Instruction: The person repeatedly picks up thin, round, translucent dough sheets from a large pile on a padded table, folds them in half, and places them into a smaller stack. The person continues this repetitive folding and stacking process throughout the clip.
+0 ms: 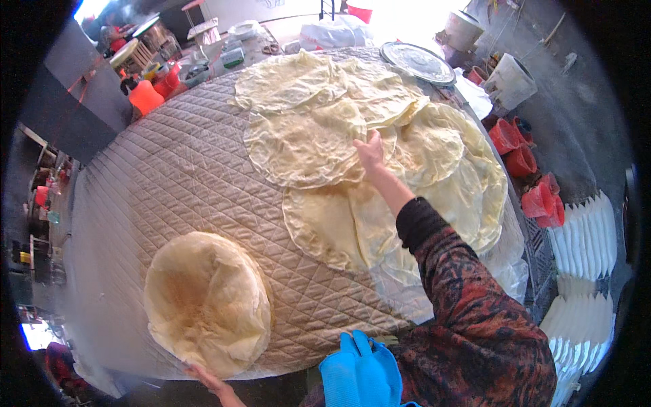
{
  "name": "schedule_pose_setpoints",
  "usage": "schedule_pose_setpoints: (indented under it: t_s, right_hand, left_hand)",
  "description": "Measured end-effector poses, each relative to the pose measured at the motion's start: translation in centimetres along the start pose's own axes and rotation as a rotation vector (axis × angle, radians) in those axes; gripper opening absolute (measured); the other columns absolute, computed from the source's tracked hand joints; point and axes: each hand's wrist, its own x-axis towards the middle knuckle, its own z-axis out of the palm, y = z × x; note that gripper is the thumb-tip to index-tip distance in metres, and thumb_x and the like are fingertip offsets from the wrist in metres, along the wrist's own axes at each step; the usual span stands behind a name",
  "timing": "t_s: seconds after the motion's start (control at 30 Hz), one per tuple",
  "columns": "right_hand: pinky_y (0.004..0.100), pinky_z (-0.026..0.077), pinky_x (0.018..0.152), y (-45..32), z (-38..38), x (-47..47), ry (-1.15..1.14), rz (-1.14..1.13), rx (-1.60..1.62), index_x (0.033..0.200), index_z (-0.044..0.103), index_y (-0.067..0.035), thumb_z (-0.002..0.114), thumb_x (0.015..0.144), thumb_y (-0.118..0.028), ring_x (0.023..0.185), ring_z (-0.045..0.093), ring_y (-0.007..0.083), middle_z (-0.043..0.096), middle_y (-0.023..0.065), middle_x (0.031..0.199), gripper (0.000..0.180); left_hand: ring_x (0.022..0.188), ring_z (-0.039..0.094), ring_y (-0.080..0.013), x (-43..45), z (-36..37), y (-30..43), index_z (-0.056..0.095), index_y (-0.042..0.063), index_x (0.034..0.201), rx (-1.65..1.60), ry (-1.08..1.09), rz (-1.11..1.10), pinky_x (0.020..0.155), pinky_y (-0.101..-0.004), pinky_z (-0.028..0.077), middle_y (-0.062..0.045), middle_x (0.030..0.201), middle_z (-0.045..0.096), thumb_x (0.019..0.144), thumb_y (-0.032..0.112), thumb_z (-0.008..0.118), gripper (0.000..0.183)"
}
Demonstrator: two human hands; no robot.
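Observation:
My right hand (370, 148) reaches across the table and pinches the edge of a thin round flatbread sheet (310, 142). Around it, more pale, wrinkled sheets (325, 224) overlap in a broad spread. Nearer to me on the left stands a neat round stack of similar sheets (208, 300), browned in the middle of the top one. At the near rim of this stack is my left hand (211, 381), partly cut off by the bottom of the view. Its fingertips are blurred, so its grip is unclear. What looks like a blue glove (358, 369) lies against my front.
A quilted cover (168, 188) drapes the large table. At the far edge rests a round dusty lid (418, 62). Red buckets (541, 201) and white buckets (510, 81) stand to the right, near rows of white ribbed things (582, 239). An orange container (146, 97) is at the far left.

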Motion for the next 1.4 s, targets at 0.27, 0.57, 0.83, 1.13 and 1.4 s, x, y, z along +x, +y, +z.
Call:
schedule_pose_setpoints:
  t_s: [0.27, 0.57, 0.83, 1.13, 1.4]
  right_hand:
    - [0.0347, 0.048, 0.058, 1.3, 3.3, 8.6, -0.212, 0.32, -0.212, 0.104, 0.059, 0.002, 0.071, 0.075, -0.025, 0.065, 0.062, 0.0208, 0.065, 0.011, 0.082, 0.041]
    - [0.0315, 0.054, 0.072, 0.8, -9.5, -5.7, -0.52, 0.421, 0.621, 0.122, 0.051, -0.001, 0.062, 0.085, -0.008, 0.089, 0.063, 0.019, 0.063, 0.0085, 0.106, 0.039]
    - [0.0379, 0.037, 0.103, 9.9, -18.7, -19.5, -0.514, -0.032, 0.223, 0.131, 0.045, 0.001, 0.051, 0.095, -0.015, 0.12, 0.048, 0.0241, 0.053, 0.0155, 0.13, 0.04]
    - [0.0289, 0.035, 0.103, 11.1, -17.6, -19.0, -0.499, 0.455, 1.026, 0.134, 0.047, -0.003, 0.038, 0.104, -0.029, 0.12, 0.047, 0.0159, 0.052, 0.0063, 0.129, 0.041]
    - [0.031, 0.038, 0.101, 9.6, -18.7, -18.8, -0.184, 0.789, 1.114, 0.136, 0.045, -0.003, 0.042, 0.102, -0.034, 0.119, 0.047, 0.0165, 0.051, 0.0067, 0.132, 0.047]
  left_hand:
    - [0.138, 0.029, -0.0338, -8.6, 10.9, 12.9, 0.029, -0.001, 0.145, 0.401, -0.018, 0.915, 0.114, -0.0459, 0.02, -0.021, 0.15, 0.03, 0.093, 0.022, 0.049, 0.061]
    - [0.129, 0.043, -0.0351, -19.2, 38.6, 21.3, 0.051, -0.002, 0.128, 0.272, -0.804, 1.252, 0.108, -0.0434, 0.033, -0.019, 0.134, 0.05, 0.077, -0.003, 0.057, 0.052]
    - [0.108, 0.052, -0.0381, -30.3, 45.1, 12.4, 0.042, -0.004, 0.135, 0.606, -1.417, 0.823, 0.093, -0.0427, 0.044, -0.022, 0.118, 0.049, 0.083, 0.034, 0.068, 0.07]
    - [0.098, 0.057, -0.0389, -32.1, 47.4, 11.1, 0.04, -0.002, 0.137, 0.717, -1.205, 1.014, 0.081, -0.0471, 0.047, -0.021, 0.108, 0.049, 0.092, 0.033, 0.054, 0.058]
    - [0.086, 0.061, -0.0396, -33.1, 44.8, 14.7, 0.044, 0.003, 0.133, 1.139, -1.312, 1.084, 0.073, -0.0473, 0.05, -0.019, 0.101, 0.057, 0.079, -0.001, 0.049, 0.055]
